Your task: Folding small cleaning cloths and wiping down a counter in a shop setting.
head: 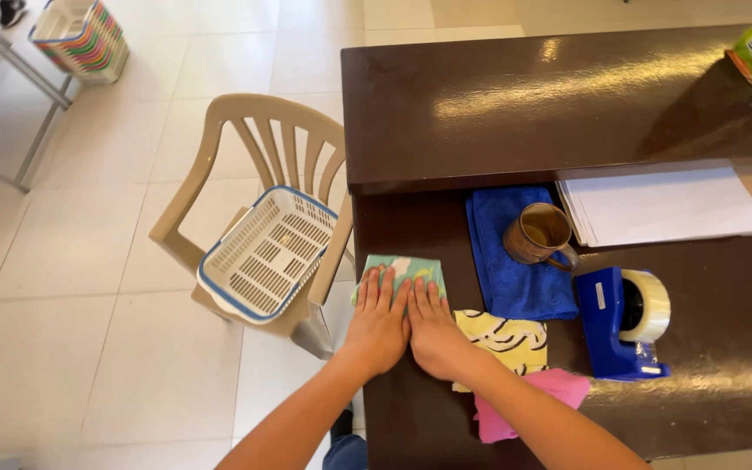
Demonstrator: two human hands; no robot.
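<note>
I observe both hands laid flat, palms down and fingers extended, side by side on a small folded green cloth [405,271] at the near-left corner of the dark brown table [515,96]. The left hand [378,322] covers the cloth's left part, the right hand [433,326] its right part; neither grips anything, and the pressing posture reads to me as flattening the fold against the tabletop. The cloth sits close to the table edge, within easy reach. Just right of the hands lie a yellow patterned cloth [506,339] and, partly under the right forearm, a pink cloth [559,392], loose and unfolded. A folded blue towel [515,261] lies beyond them, with a brown mug [539,233] standing upright on its right side. A blue tape dispenser [624,320] stands further right, near a stack of white paper [663,207]. Beside the table, a beige plastic chair [254,165] carries a white basket with blue rim [265,252], tilted on the seat, open side up.
</note>
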